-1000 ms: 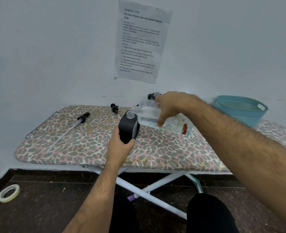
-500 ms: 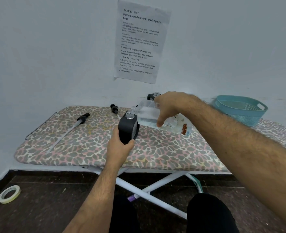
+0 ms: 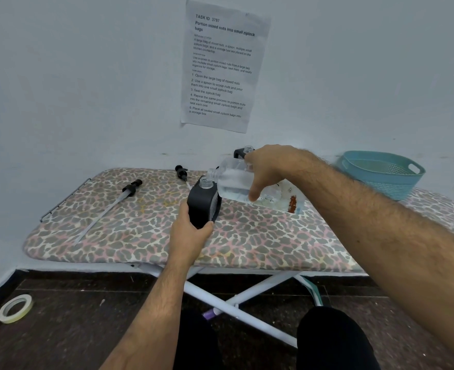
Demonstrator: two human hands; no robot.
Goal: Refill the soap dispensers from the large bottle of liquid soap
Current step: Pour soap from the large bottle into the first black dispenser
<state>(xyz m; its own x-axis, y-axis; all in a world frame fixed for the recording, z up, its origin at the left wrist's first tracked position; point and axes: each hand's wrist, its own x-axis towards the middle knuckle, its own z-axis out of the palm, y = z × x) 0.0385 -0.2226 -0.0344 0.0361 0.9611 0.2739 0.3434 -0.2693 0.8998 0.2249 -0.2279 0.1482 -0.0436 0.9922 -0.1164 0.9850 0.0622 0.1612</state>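
Observation:
A black soap dispenser [image 3: 203,202] with an open clear neck stands on the leopard-print ironing board [image 3: 129,231]. My left hand [image 3: 189,232] grips its lower body from the near side. My right hand [image 3: 268,169] holds the large clear soap bottle [image 3: 233,181] tipped almost flat, its open mouth just above and right of the dispenser's neck. A second black dispenser [image 3: 243,152] shows partly behind my right hand. Two pump heads with long tubes lie on the board, one at the left [image 3: 129,189] and one near the back [image 3: 181,172].
A teal plastic basket [image 3: 380,173] sits at the board's far right. A printed sheet [image 3: 221,66] is taped to the wall. A roll of tape [image 3: 15,308] lies on the dark floor at the left. The board's white legs [image 3: 236,311] cross below.

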